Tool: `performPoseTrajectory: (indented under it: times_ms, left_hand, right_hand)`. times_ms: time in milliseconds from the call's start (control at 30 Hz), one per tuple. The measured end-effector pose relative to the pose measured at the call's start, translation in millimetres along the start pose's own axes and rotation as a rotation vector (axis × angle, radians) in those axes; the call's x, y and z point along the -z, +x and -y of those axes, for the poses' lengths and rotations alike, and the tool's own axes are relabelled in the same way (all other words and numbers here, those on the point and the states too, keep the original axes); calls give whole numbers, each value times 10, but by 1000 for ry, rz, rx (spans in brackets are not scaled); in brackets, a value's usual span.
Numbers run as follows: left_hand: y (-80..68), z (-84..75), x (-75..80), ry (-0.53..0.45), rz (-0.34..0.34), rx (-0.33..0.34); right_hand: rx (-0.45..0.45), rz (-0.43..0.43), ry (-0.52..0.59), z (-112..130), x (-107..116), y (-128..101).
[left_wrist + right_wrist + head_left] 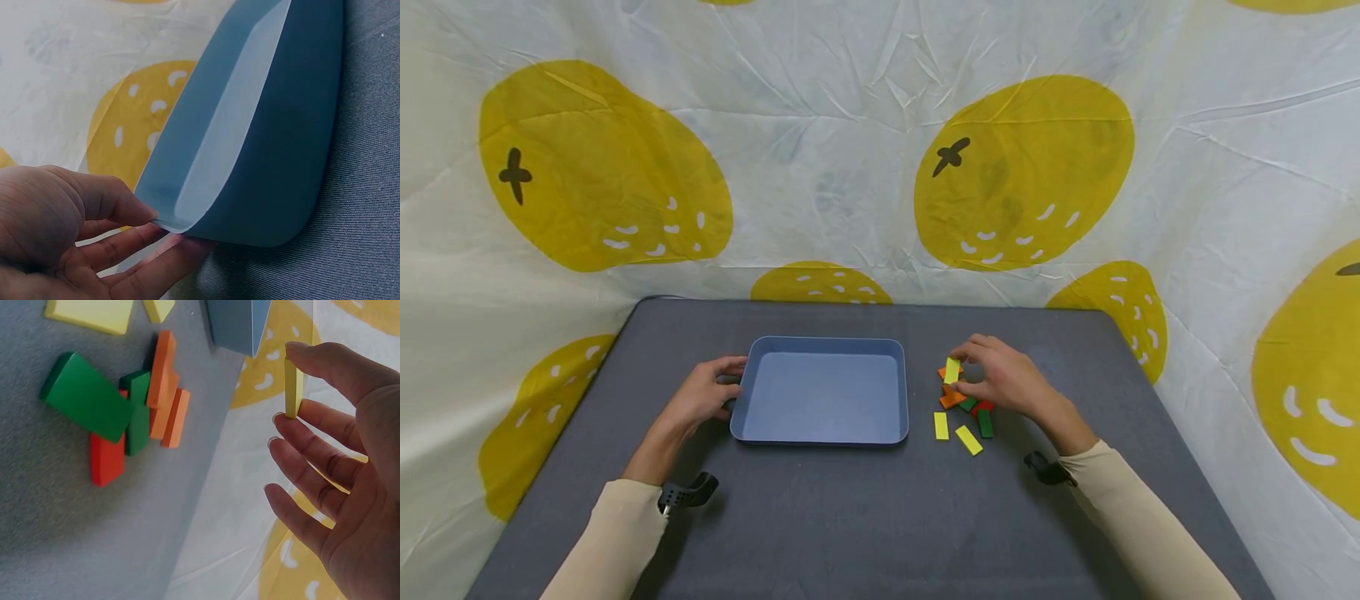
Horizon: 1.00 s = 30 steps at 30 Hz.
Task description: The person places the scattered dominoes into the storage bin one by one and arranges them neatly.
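Hands at work either side of a blue tray [823, 392] on the grey bench [865, 517].

Right hand [1011, 383], at centre right of the frame, pinches a yellow block [952, 370] between thumb and forefinger, other fingers loosely spread; the block's long axis runs up the frame. It hangs over the pile of blocks [964, 402], orange, green and red, with two more yellow blocks [955, 432] lying nearer the frame's bottom. The tray lies just left of the block and holds nothing. Left hand [703, 396] grips the tray's left rim, fingers curled around it.

Blue tray [820, 433]; yellow, orange, green, red blocks [964, 404]; grey table [850, 517].
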<state>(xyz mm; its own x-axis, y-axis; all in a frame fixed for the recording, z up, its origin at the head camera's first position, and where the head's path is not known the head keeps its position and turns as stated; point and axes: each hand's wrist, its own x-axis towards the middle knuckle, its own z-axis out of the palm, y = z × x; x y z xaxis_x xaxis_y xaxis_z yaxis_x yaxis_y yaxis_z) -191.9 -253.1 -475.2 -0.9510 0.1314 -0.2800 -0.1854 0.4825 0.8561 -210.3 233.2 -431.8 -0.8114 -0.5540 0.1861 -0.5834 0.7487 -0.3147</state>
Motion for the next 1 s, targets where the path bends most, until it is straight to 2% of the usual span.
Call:
performPoseTrajectory:
  times_ms: [533, 1000]
  left_hand:
    - [-4, -36, -24, 12, -18, 9]
    - [1, -37, -28, 20, -6, -1]
  right_hand:
    - [16, 60, -14, 187, 25, 213]
    - [92, 45, 3, 349, -5, 386]
